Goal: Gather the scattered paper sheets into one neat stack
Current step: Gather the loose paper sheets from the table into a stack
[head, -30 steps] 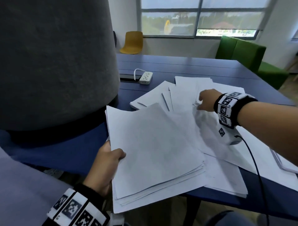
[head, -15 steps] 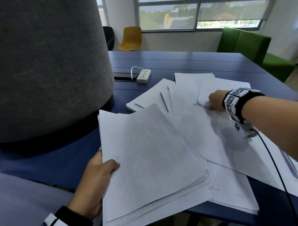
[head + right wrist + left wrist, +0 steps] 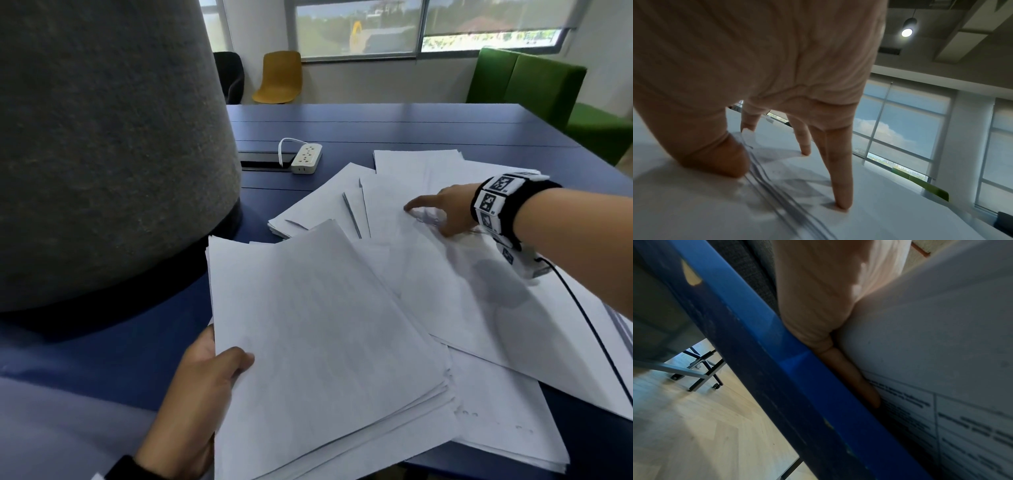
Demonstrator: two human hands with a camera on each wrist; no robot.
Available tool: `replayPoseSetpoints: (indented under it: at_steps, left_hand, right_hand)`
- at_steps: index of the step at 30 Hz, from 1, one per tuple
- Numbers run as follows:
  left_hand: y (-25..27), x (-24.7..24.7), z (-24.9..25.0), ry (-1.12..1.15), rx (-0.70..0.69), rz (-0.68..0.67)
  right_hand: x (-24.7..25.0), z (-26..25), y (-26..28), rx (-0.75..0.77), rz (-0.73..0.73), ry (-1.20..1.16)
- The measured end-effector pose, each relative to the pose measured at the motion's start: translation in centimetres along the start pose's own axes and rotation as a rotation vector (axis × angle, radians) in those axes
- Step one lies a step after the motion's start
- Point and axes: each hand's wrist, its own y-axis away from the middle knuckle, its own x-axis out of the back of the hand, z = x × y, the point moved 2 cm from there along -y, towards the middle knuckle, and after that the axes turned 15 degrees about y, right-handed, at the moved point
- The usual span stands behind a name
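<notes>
A thick stack of white sheets [image 3: 318, 346] juts over the near edge of the blue table [image 3: 376, 126]. My left hand [image 3: 205, 387] grips the stack's left edge, thumb on top, fingers [image 3: 849, 369] underneath against printed paper [image 3: 941, 337]. More white sheets [image 3: 479, 308] lie fanned across the table to the right and behind. My right hand [image 3: 442, 212] reaches over them with straight, spread fingers. In the right wrist view its fingertips [image 3: 840, 203] and thumb press down on the loose sheets [image 3: 694, 203] beside a layered paper edge.
A big grey felt lampshade [image 3: 102, 137] rises at the left, close to the stack. A white power strip [image 3: 306, 159] lies by a cable slot at the back. Green armchairs [image 3: 534, 85], a yellow chair and a black chair stand beyond the table. A black cable trails from my right wrist.
My right hand went from curled at the far sheets' edge to straight, spread fingers pressing on the papers, shifted slightly left. The left hand keeps hold of the stack.
</notes>
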Motion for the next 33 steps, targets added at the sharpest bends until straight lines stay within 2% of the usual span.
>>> replayPoseSetpoints:
  at_steps: [16, 22, 29, 33]
  left_hand:
    - [0.0, -0.1, 0.0, 0.024, 0.002, 0.013]
    - [0.1, -0.1, 0.0, 0.031, 0.003, -0.015]
    - [0.2, 0.1, 0.0, 0.009, -0.013, -0.046]
    - [0.2, 0.1, 0.0, 0.016, -0.014, -0.046]
  right_hand:
    - [0.5, -0.2, -0.5, -0.016, 0.014, 0.000]
    - [0.4, -0.3, -0.1, -0.129, 0.062, -0.079]
    - [0.9, 1.3, 2.0, -0.318, 0.297, -0.321]
    - [3.2, 1.3, 3.6, -0.396, 0.409, -0.320]
